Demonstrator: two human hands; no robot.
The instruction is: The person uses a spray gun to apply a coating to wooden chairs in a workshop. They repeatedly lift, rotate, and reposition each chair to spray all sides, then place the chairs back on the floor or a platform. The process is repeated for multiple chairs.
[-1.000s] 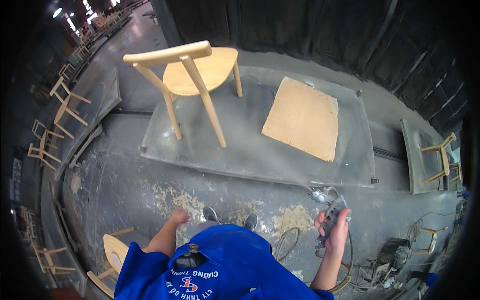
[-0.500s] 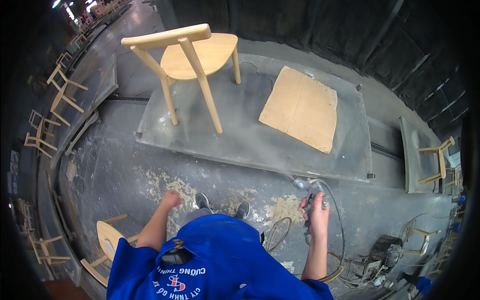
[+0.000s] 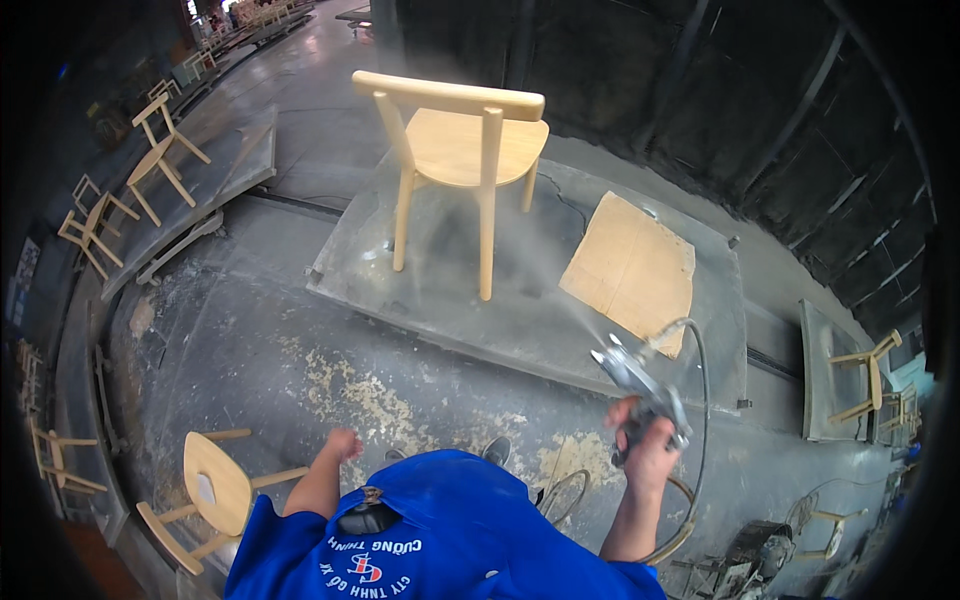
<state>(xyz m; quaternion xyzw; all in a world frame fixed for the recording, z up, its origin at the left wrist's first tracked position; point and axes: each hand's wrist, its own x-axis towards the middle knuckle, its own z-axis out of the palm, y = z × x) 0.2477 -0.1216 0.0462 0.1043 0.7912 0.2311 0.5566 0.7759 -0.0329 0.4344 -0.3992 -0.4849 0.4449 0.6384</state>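
My right hand (image 3: 648,445) is wrapped round a metal spray gun (image 3: 640,385), a hose running from it. A fine pale mist leaves the nozzle toward a light wooden chair (image 3: 480,148), which stands upright on a grey platform (image 3: 400,318) with its backrest nearest me. The gun is apart from the chair. At my left side hangs my left hand (image 3: 343,444), its fingers curled in with nothing seen in them. To the right of the chair a flat piece of cardboard (image 3: 635,265) lies on the platform.
Another wooden chair (image 3: 220,485) lies tipped over at my left. More chairs stand on platforms along the left and at the far right (image 3: 868,375). The hose (image 3: 703,440) loops down at my right, near a dark round fan-like machine (image 3: 760,550). Dark walls (image 3: 680,90) rise behind.
My right hand has raised the spray gun and reached it forward, over the platform's near edge. The mist now shows clearly toward the chair. The view has shifted, while my left hand stays low.
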